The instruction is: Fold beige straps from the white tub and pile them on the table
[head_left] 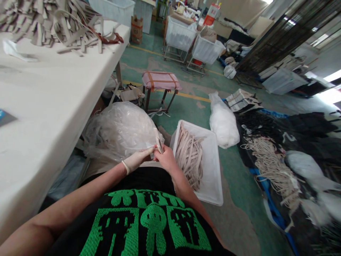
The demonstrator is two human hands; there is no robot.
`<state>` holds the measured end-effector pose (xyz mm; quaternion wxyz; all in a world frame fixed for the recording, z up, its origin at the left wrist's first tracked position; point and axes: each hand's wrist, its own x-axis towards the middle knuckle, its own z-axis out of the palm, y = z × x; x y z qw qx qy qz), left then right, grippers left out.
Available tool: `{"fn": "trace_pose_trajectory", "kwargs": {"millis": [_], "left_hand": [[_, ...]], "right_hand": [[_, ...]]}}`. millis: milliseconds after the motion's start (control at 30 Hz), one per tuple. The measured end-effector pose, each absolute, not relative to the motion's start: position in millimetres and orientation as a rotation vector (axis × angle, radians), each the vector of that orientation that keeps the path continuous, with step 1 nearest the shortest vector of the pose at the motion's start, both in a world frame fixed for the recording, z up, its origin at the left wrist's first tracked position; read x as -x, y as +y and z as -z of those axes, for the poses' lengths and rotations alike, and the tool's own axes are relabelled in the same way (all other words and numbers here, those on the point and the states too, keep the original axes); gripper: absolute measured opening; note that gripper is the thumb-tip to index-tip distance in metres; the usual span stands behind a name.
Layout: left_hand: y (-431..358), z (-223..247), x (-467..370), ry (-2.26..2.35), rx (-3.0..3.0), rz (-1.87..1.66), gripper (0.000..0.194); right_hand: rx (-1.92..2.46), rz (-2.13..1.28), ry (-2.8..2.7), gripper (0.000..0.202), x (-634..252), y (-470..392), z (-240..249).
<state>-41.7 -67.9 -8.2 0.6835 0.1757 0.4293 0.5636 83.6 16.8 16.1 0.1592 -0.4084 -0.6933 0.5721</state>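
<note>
A pale strip (159, 141), likely light, pliable and best held flat near its end, sits pinched by a gloved left hand (137, 159) and a bare right hand (167, 158), left of a white bin (211, 170) holding loose strips (188, 156).

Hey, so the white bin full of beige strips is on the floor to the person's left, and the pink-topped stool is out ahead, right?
Not quite: in the head view, the white bin of beige strips is on the floor to the person's right. The pink-topped stool is indeed out ahead.
</note>
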Motion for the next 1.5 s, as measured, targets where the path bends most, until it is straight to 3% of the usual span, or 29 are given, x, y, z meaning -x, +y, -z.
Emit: {"fn": "trace_pose_trajectory", "kwargs": {"millis": [200,367,600,967,1233,1500], "left_hand": [[-68,-2,59,1.480,-0.702,-1.234,0.037],[-70,-10,74,1.484,-0.525,-1.419,0.035],[-63,-20,79,1.180,-0.150,-1.695,0.039],[-55,-27,80,1.039,0.151,-1.776,0.023],[-60,-21,77,1.066,-0.071,-1.773,0.034],[-64,-14,66,1.160,-0.233,-1.555,0.043]], "right_hand": [[1.146,-1.639,-1.964,0.046,-88,15,-9],[1.238,-1.875,-1.736,0.061,-91,12,-11],[1.038,-2.343,-1.904,0.021,-93,-13,-1],[0.944,-2.447,-2.012,0.021,-88,-20,12],[0.960,-2.581,-1.984,0.021,-84,-17,4],[0.853,-2.600,-1.882,0.028,-79,-11,-2]]}}
